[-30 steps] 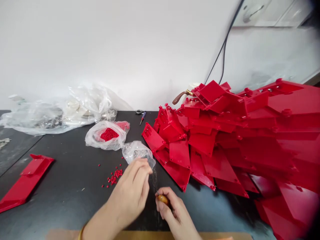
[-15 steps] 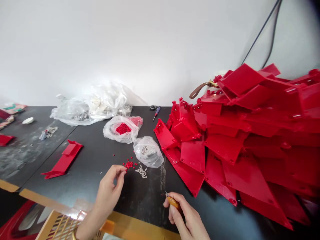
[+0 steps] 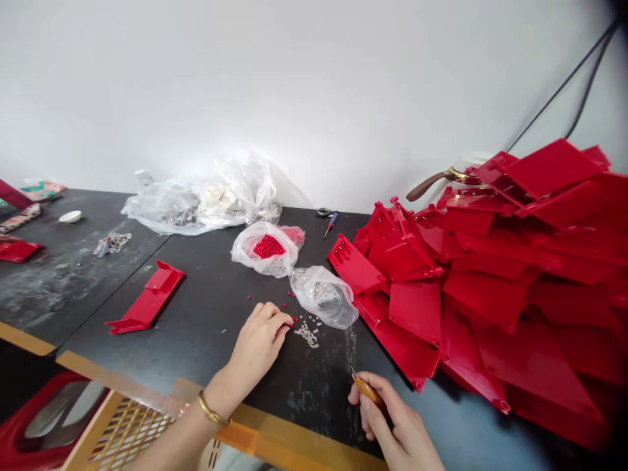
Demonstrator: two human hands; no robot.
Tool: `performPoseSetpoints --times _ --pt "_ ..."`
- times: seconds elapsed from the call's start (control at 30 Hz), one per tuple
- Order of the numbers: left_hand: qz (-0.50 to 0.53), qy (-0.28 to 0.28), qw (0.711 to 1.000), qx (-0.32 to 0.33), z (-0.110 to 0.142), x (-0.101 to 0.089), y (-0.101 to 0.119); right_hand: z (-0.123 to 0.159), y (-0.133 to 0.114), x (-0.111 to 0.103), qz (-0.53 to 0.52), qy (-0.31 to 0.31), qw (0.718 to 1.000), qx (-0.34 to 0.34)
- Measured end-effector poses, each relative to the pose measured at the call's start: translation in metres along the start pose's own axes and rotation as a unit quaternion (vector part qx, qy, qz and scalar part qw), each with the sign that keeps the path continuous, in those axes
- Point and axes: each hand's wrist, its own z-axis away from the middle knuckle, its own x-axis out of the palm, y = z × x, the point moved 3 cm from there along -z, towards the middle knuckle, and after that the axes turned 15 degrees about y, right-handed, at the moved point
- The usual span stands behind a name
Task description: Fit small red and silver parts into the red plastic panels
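Note:
My left hand reaches over the spot with small red beads, its fingers bent and pressed together at the tips. Most of those beads are hidden beneath it, and whatever is between the fingertips is too small to make out. Just right of it lies a scatter of small silver rings. Lower right, my right hand is closed around the amber handle of an awl, whose thin metal tip points up and left above the black table.
Open plastic bags hold red beads and silver rings. A tall heap of red plastic panels fills the right side. One red panel lies at left. A yellow basket stands below the table edge. A screwdriver rests near the wall.
The view has swung left, so the scene sits further right. My left hand has moved onto the bead pile and covers it. My right hand still grips the awl.

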Motion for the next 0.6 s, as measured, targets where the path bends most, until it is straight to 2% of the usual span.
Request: performPoseSetpoints --times 0.13,0.3,0.6 --pt "-0.01 -0.029 0.999 0.042 -0.009 0.002 0.0 0.002 -0.003 0.005 0.002 -0.007 1.0 -0.004" --pt "-0.014 -0.061 0.996 0.06 -0.015 0.005 -0.002 0.003 -0.002 0.005 0.006 -0.006 1.0 -0.001" --pt "0.006 -0.053 0.996 0.07 -0.023 0.009 -0.007 0.004 -0.001 0.001 -0.016 -0.014 1.0 -0.003"
